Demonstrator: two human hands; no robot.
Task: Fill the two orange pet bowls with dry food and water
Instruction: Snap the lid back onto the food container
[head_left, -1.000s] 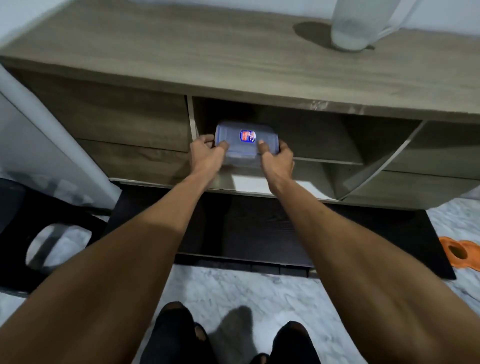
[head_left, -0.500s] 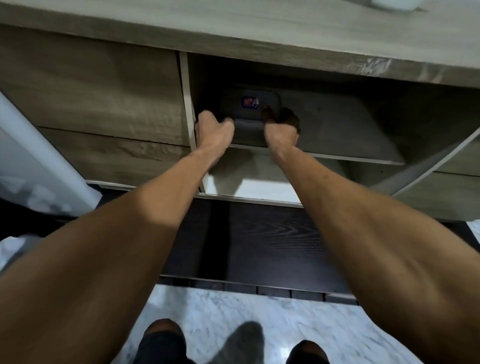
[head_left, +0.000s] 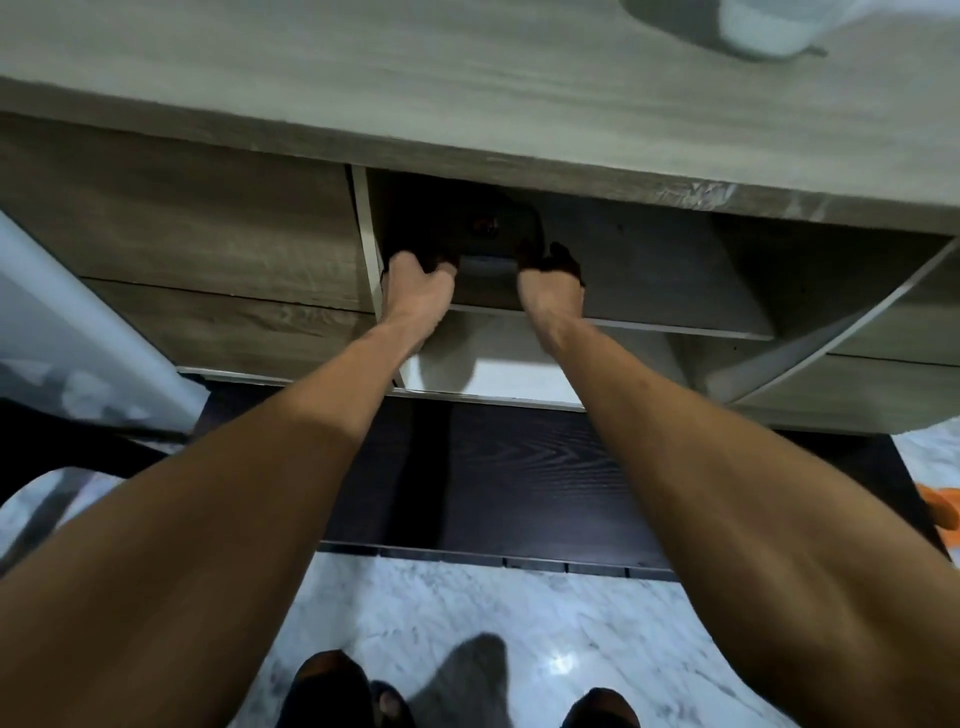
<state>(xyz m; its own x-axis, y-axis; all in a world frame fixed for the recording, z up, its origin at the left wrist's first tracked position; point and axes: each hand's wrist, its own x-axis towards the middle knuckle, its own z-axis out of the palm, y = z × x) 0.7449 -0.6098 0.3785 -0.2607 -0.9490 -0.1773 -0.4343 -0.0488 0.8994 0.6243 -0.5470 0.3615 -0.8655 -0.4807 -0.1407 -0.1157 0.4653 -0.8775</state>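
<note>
Grey wood-grain cabinet (head_left: 467, 93) over white marble floor (head_left: 467, 613); pale pitcher base (head_left: 763, 26) at its top's far right edge, orange pet bowls (head_left: 943, 512) on floor at far right. Left hand (head_left: 418, 283) and right hand (head_left: 548, 286) reach into the open shelf, fingers clasped on the ends of a dark, shadowed lidded plastic container (head_left: 483, 244) at the shelf's left end.

Both arms reach deep into the open compartment of the wooden cabinet (head_left: 171, 244). The left hand (head_left: 415, 283) and right hand (head_left: 548, 288) each clamp a side of a lidded plastic container (head_left: 485, 244), sitting on the shelf (head_left: 675, 291) in shadow. On the cabinet top stands a pale jug (head_left: 763, 26), partly cut off. Far right, on the marble floor (head_left: 467, 613), an orange bowl (head_left: 943, 506) peeks in.
</note>
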